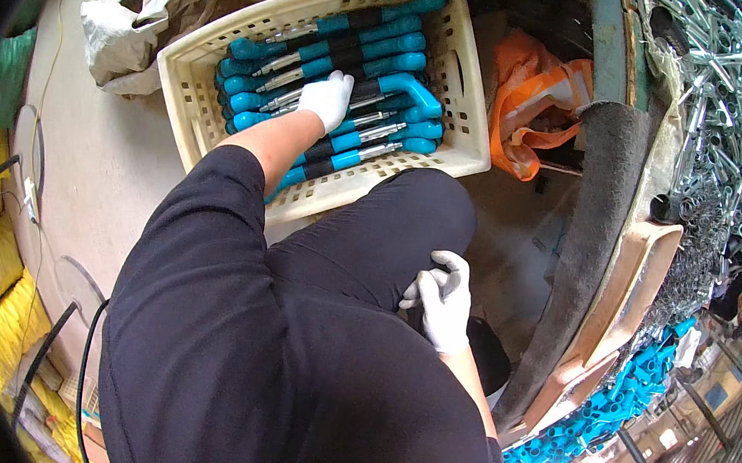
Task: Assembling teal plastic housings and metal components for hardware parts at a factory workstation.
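My left hand (327,100), in a white glove, reaches into a cream plastic crate (171,99). Its fingers are closed around the black middle of a tool with a bent teal handle (413,90). More teal-and-black tools with metal rods (344,143) lie side by side beneath and around it, stacked in layers. My right hand (447,306), also white-gloved, hangs beside my knee. Its fingers are loosely curled and apart, with nothing seen in them.
A whitish sack (144,18) lies left of the crate, an orange bag with a pale stripe (537,95) right of it. Along the right runs a bench edge with a dark pad (598,203), heaped with metal parts (716,97) and teal pieces (607,409). Yellow sacks (1,308) line the far left.
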`<action>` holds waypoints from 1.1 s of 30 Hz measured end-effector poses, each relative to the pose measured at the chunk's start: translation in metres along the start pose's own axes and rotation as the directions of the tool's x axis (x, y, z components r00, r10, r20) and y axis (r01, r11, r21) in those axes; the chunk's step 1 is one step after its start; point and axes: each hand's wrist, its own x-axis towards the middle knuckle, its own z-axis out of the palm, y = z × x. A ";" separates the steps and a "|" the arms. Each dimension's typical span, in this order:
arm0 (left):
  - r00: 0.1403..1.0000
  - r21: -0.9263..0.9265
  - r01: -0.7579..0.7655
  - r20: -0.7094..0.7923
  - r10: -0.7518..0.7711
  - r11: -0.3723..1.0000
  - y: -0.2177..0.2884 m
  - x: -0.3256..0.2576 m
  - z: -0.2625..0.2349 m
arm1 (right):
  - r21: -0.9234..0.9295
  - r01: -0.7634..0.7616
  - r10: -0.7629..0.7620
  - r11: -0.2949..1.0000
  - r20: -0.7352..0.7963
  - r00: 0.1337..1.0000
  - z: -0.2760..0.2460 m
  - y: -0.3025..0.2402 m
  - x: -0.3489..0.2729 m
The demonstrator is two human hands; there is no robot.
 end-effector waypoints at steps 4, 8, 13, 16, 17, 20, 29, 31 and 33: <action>0.999 0.047 -0.041 0.018 0.040 0.998 0.002 0.001 0.003 | -0.017 0.009 -0.009 1.000 -0.004 1.000 0.000 -0.001 0.002; 0.997 0.101 -0.036 0.072 0.029 0.994 0.009 0.018 0.003 | 0.000 0.008 -0.008 1.000 -0.011 1.000 0.001 -0.001 0.003; 0.892 0.337 -0.037 0.435 -0.121 0.941 0.019 0.046 0.000 | 0.027 0.015 -0.014 1.000 -0.011 1.000 -0.001 0.000 0.003; 0.838 0.341 -0.062 0.528 -0.136 0.938 0.013 0.053 -0.003 | 0.061 -0.008 0.009 0.998 -0.011 1.000 -0.002 0.003 0.003; 0.825 0.371 -0.091 0.548 -0.139 0.924 0.017 0.057 -0.007 | 0.077 -0.018 0.018 0.997 -0.005 1.000 -0.004 0.005 0.004; 0.786 0.436 -0.250 0.613 -0.082 0.864 0.025 0.063 -0.014 | 0.077 -0.020 0.020 0.997 0.003 1.000 -0.007 0.002 0.005; 0.844 0.595 -0.113 0.481 -0.240 0.795 0.017 0.046 0.018 | -0.007 -0.028 0.028 1.000 0.057 0.998 -0.004 0.003 0.007; 0.861 0.591 -0.142 0.470 -0.196 0.794 0.018 0.048 0.022 | 0.026 0.004 -0.006 1.000 0.095 0.995 -0.010 0.000 0.006; 0.857 0.604 -0.181 0.484 -0.176 0.776 0.031 0.058 0.023 | 0.012 -0.052 0.051 0.999 0.073 0.996 -0.014 -0.010 0.004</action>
